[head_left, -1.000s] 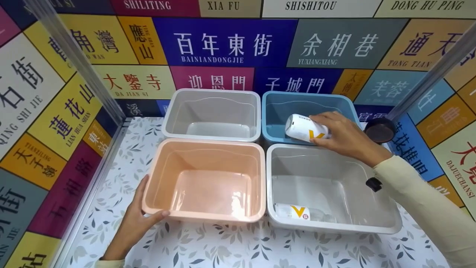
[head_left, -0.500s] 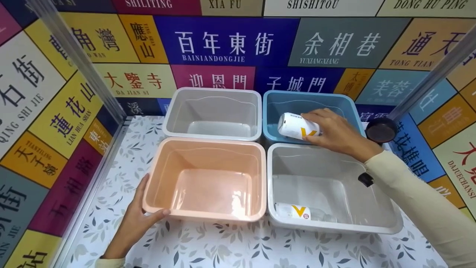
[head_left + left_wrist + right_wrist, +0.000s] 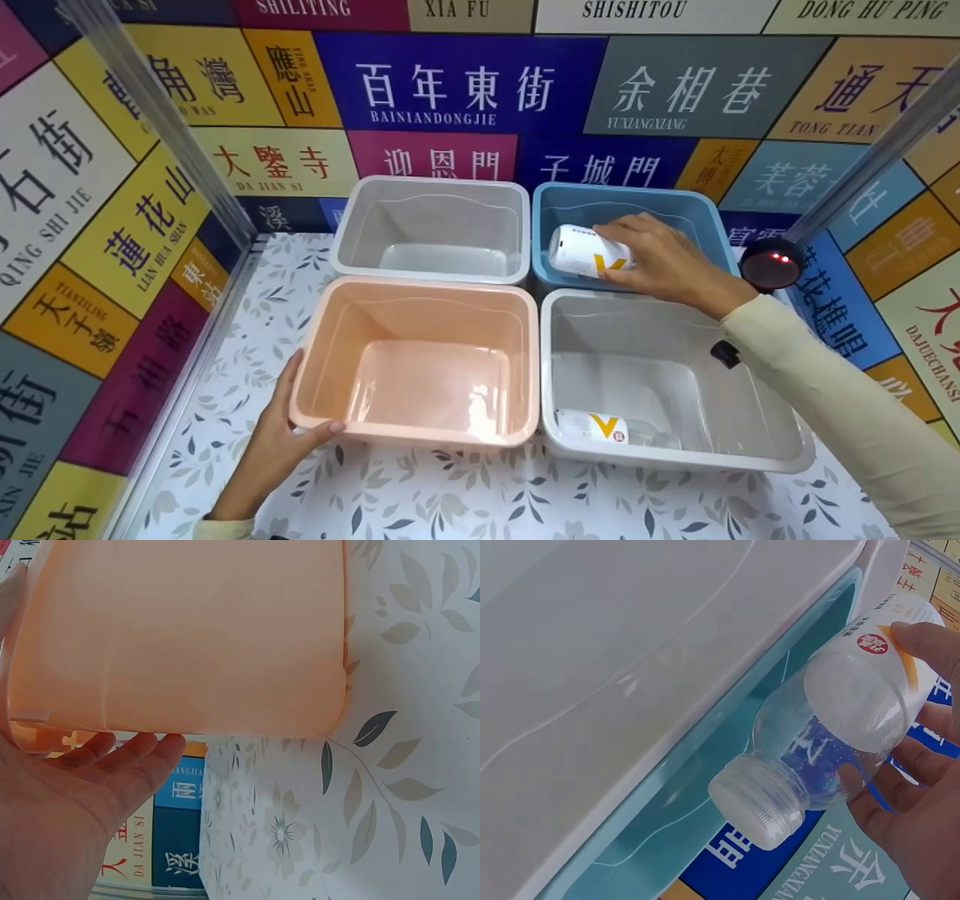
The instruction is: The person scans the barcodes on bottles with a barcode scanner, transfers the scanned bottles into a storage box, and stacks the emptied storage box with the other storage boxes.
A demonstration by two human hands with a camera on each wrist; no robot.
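My right hand (image 3: 660, 259) grips a plastic bottle (image 3: 589, 251), tilted, over the front part of the blue bin (image 3: 705, 202). Its white label carries an orange V. The right wrist view shows the clear shoulder and white cap (image 3: 757, 799) past my fingers. My left hand (image 3: 281, 435) spans the front left corner of the peach bin (image 3: 420, 435), thumb at the front rim and straight fingers (image 3: 142, 765) against the side wall. A second bottle (image 3: 592, 427) with the same label lies in the light grey bin (image 3: 675, 454) at front right.
A grey bin (image 3: 431, 277) stands at back left, so the bins form a two-by-two block on a leaf-print tabletop (image 3: 465, 495). Behind it rises a wall (image 3: 465, 82) of street-name panels. A dark round object (image 3: 771, 264) sits beside the right forearm.
My right hand has carried the bottle a short way left over the blue bin. The left hand stays at the peach bin's corner. Red lights now show on the dark round object.
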